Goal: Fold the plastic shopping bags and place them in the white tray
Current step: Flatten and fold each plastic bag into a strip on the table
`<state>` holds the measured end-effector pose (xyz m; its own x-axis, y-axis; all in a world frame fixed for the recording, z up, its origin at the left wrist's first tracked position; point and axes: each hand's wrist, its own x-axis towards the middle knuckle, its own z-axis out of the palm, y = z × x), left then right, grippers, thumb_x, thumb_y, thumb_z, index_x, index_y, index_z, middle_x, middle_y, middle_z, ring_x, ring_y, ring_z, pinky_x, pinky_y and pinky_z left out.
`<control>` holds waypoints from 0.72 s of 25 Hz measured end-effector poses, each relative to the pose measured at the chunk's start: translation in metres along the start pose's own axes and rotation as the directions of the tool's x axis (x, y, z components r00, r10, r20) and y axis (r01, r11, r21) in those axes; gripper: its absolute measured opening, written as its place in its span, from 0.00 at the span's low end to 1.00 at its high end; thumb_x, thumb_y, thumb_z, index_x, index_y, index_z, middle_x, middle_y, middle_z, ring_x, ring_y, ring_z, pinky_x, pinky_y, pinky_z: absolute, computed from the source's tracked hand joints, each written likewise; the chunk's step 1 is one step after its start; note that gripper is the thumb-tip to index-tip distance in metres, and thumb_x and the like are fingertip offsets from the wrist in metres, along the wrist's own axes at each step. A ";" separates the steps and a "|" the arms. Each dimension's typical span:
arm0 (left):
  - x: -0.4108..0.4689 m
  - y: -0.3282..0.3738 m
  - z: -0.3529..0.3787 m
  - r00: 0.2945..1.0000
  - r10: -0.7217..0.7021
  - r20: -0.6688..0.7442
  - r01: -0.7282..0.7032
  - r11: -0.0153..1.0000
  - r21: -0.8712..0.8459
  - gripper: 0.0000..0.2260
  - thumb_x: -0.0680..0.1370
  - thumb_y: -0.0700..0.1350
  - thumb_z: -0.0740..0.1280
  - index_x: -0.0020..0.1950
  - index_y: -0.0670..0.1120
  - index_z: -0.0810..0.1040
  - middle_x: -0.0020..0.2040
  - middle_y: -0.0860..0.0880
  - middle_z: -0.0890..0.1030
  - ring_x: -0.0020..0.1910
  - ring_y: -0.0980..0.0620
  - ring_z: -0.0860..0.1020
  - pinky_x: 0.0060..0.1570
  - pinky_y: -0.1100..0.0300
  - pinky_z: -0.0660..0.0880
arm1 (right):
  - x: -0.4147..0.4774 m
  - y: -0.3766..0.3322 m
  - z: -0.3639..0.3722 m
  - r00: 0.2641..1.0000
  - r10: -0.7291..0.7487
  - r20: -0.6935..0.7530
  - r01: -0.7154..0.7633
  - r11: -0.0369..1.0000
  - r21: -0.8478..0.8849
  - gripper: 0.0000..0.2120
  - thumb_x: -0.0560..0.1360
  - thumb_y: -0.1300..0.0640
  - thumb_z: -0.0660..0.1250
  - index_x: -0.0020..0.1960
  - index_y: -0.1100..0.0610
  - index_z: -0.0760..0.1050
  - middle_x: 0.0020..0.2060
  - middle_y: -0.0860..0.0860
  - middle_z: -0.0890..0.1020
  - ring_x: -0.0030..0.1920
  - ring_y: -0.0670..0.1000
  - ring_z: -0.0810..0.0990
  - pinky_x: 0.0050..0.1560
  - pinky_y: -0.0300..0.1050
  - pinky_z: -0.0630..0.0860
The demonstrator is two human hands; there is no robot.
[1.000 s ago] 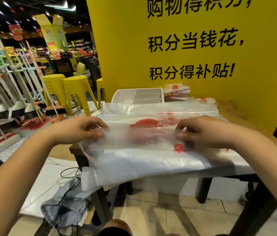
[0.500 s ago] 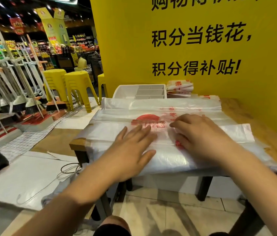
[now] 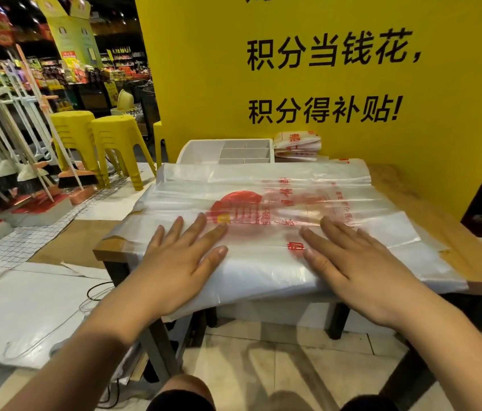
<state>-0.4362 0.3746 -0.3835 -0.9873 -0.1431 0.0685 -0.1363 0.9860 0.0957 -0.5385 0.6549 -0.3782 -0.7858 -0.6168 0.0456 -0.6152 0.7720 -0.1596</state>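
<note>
A translucent white plastic shopping bag (image 3: 266,256) with red print lies folded over on a spread of more bags across the wooden table (image 3: 429,209). My left hand (image 3: 177,259) presses flat on its left part with fingers spread. My right hand (image 3: 352,262) presses flat on its right part, fingers straight. The white tray (image 3: 201,149) with dividers stands at the table's back edge. Beside it on the right sits a small pile of folded bags (image 3: 297,145).
A yellow wall with black lettering (image 3: 322,81) rises right behind the table. Yellow stools (image 3: 115,140) and a rack of brooms (image 3: 26,161) stand to the left. Cables (image 3: 91,295) lie on white boards on the floor.
Both hands let go of the lifted bag edge after laying it forward. They then flattened out and slid apart across the folded bag.
</note>
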 end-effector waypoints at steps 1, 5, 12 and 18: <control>0.001 -0.004 0.000 1.000 -0.012 0.004 0.012 1.000 -0.004 0.34 0.70 0.73 0.29 0.77 0.72 0.42 0.81 0.58 0.39 0.80 0.50 0.38 0.78 0.48 0.37 | -0.004 0.010 -0.002 0.999 0.054 0.004 -0.054 0.999 -0.001 0.33 0.74 0.29 0.32 0.78 0.34 0.43 0.80 0.44 0.42 0.79 0.45 0.39 0.78 0.45 0.39; 0.014 -0.008 -0.004 0.999 0.024 0.039 -0.024 1.000 -0.005 0.31 0.74 0.73 0.32 0.77 0.71 0.43 0.81 0.59 0.41 0.80 0.52 0.40 0.78 0.48 0.39 | -0.013 0.031 -0.004 0.982 0.190 -0.004 -0.190 0.982 0.001 0.33 0.75 0.29 0.34 0.78 0.34 0.43 0.80 0.48 0.42 0.80 0.47 0.40 0.77 0.45 0.38; 0.022 -0.017 -0.005 0.993 0.118 -0.003 -0.118 0.993 -0.010 0.27 0.79 0.69 0.41 0.78 0.67 0.53 0.81 0.60 0.52 0.80 0.56 0.48 0.78 0.50 0.43 | -0.033 0.015 -0.007 0.967 0.250 -0.042 -0.253 0.965 -0.075 0.34 0.76 0.30 0.35 0.80 0.39 0.44 0.81 0.50 0.48 0.80 0.51 0.46 0.78 0.49 0.46; 0.024 -0.008 -0.021 0.963 0.253 -0.090 -0.254 0.967 -0.003 0.30 0.75 0.72 0.48 0.72 0.62 0.70 0.67 0.59 0.74 0.68 0.55 0.70 0.69 0.55 0.63 | -0.025 0.000 -0.026 0.981 0.119 -0.151 -0.146 0.973 -0.178 0.35 0.77 0.29 0.47 0.78 0.46 0.59 0.79 0.47 0.58 0.78 0.51 0.57 0.75 0.49 0.57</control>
<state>-0.4570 0.3616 -0.3618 -0.9782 0.1039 0.1800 0.1195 0.9898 0.0780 -0.5206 0.6748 -0.3537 -0.8541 -0.4899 0.1746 -0.4953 0.8686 0.0138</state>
